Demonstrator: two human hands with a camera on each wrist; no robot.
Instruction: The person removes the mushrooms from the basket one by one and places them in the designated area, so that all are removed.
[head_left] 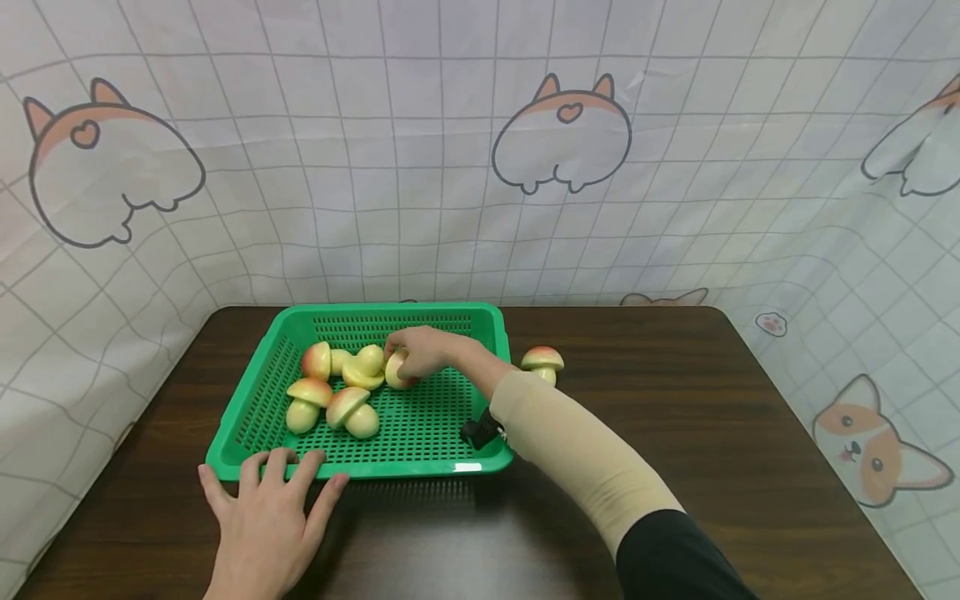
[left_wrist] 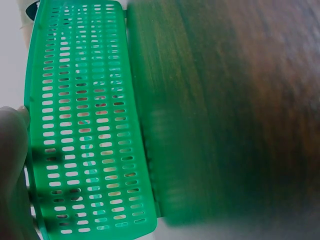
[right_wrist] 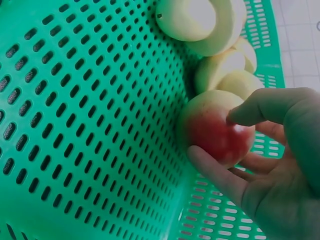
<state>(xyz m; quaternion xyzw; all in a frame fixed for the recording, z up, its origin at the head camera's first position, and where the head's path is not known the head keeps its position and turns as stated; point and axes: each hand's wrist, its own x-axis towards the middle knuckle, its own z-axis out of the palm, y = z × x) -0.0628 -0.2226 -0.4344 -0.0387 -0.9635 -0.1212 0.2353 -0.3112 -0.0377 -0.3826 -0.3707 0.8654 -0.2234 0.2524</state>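
Observation:
My right hand (head_left: pixel 427 350) reaches into the green basket (head_left: pixel 360 472) and holds a toy mushroom (right_wrist: pixel 215 127) by its rounded red and yellow cap, thumb and fingers curled about it. In the right wrist view that mushroom sits low in the basket, beside other pale yellow mushrooms (right_wrist: pixel 187 20). Several more with reddish-yellow caps lie on their sides at the basket's left, among them one mushroom (head_left: pixel 352 412) near the front. My left hand (head_left: pixel 266 521) rests with fingers spread over the basket's front left rim; in the left wrist view its thumb (left_wrist: pixel 12 145) lies along that rim.
Outside the basket, to its right, another toy mushroom (head_left: pixel 542 360) stands on the dark wooden table (head_left: pixel 660 392), partly behind my right forearm. A black wrist device (head_left: pixel 480 431) hangs at the basket's right end. Behind the table hangs a white gridded curtain (head_left: pixel 442 208).

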